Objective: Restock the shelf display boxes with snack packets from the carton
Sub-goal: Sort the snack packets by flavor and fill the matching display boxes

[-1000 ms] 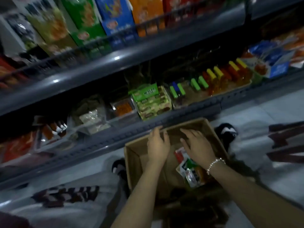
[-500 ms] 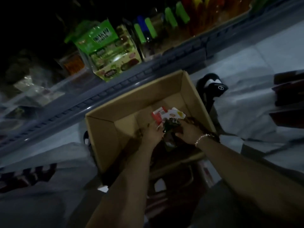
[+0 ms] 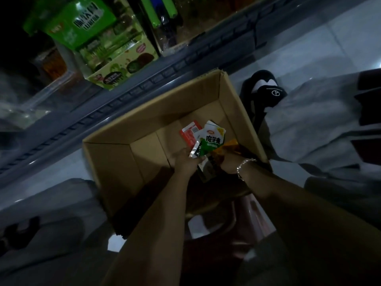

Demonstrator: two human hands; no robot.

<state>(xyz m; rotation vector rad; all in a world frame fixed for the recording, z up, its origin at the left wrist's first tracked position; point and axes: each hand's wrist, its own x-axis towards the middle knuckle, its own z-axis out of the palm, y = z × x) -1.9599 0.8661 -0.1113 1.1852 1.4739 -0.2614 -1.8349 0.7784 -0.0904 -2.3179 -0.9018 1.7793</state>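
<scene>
Since a second ago both hands have dropped from the carton's [image 3: 233, 112] far rim to its floor, and the view has tipped down with them — the upper shelves are out of sight now. Since half a second ago little has shifted: the hands remain low in the carton's near right corner, and the packets [image 3: 210, 141] have come up a little into a fan.

The left hand [image 3: 186, 162] grips the lower edge of a green-and-white packet, fingers curled round it. The right hand [image 3: 229, 162], with a bracelet [image 3: 245, 164] at the wrist, is pressed against the same bunch from the carton's right wall side; an orange packet [image 3: 231, 146] sticks out above it, but its fingers are hidden behind the packets and the dim light, so I cannot tell whether they are clamped on anything. A red packet [image 3: 189, 133] lies flat on the carton floor, just past the bunch toward the far wall.

The rest of the carton floor is bare cardboard, so this looks like the last of the stock — a gathering step, not yet a placing one. The green display box [image 3: 121, 69] stands on the shelf [image 3: 144, 87] beyond the carton's far left corner, well apart from the hands. My reading is that the bunch must next be lifted clear of the carton walls and carried over there; loose, slippery packets held by their edges could slide out on the way.
</scene>
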